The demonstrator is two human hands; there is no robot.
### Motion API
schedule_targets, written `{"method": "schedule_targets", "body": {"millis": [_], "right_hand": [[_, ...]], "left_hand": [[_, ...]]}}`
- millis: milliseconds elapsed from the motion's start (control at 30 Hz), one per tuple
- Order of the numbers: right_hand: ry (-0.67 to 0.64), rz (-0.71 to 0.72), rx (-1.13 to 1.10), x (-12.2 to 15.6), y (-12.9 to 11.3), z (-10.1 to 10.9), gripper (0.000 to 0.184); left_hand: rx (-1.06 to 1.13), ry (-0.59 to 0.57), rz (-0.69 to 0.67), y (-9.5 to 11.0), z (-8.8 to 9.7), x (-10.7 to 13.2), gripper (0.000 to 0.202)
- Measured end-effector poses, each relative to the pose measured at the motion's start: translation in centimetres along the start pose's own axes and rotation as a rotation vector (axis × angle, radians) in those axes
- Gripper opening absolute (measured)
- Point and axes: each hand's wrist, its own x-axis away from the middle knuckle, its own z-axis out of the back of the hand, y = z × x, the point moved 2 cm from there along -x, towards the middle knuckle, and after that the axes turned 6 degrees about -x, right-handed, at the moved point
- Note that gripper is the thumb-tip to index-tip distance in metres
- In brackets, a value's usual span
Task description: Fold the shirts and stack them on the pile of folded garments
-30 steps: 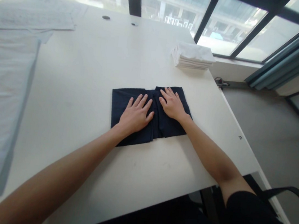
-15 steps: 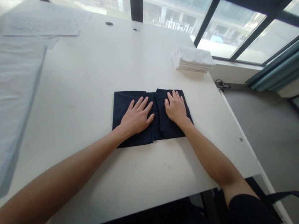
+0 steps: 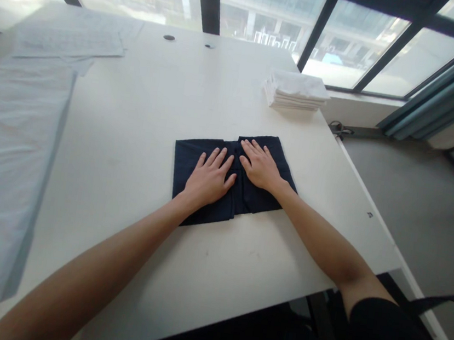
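A folded dark navy cloth (image 3: 187, 159) lies flat near the middle of the white table (image 3: 142, 115). My left hand (image 3: 209, 179) rests palm down on its left half, fingers stretched out and slightly spread. My right hand (image 3: 260, 166) lies flat on the right half, fingers extended toward the far edge. The two hands sit side by side, almost touching at the cloth's centre fold. Neither hand holds anything.
A stack of folded white cloths (image 3: 297, 90) sits at the far right corner. Pale unfolded fabric (image 3: 0, 164) covers the table's left side, with more pale sheets (image 3: 69, 37) behind it. Windows run along the back. A black chair arm (image 3: 442, 301) shows at lower right.
My right hand slid back and then forward a little across the navy cloth. My left hand stayed pressed in place.
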Motion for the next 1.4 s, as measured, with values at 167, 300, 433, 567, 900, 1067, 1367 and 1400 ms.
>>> {"method": "schedule_targets", "body": {"millis": [167, 300, 433, 567, 900, 1067, 1367, 1400], "right_hand": [[0.037, -0.071, 0.040, -0.6, 1.5, 0.4, 0.054], [0.068, -0.105, 0.058, -0.4, 1.2, 0.3, 0.055], [0.072, -0.120, 0.060, -0.3, 1.0, 0.3, 0.056], [0.076, -0.115, 0.058, -0.3, 1.2, 0.3, 0.055], [0.086, -0.104, 0.043, -0.3, 1.2, 0.2, 0.055], [0.093, -0.095, 0.040, -0.3, 1.3, 0.1, 0.055], [0.093, -0.097, 0.040, -0.3, 1.4, 0.1, 0.055], [0.091, -0.099, 0.040, -0.3, 1.4, 0.1, 0.055]], "left_hand": [[0.007, 0.003, -0.005, 0.0, 0.1, 0.0, 0.064], [0.012, -0.005, 0.004, 0.0, 0.0, 0.1, 0.064], [0.042, -0.015, 0.013, -0.2, 0.0, -0.1, 0.067], [0.126, -0.056, 0.023, -0.7, 0.2, -0.4, 0.068], [0.013, 0.004, 0.073, -0.7, 0.5, -0.1, 0.062], [0.003, 0.014, 0.076, -0.7, 0.6, -0.1, 0.061], [0.013, 0.020, 0.079, -0.7, 0.7, 0.0, 0.060], [0.017, 0.019, 0.080, -0.7, 0.7, 0.0, 0.060]]}}
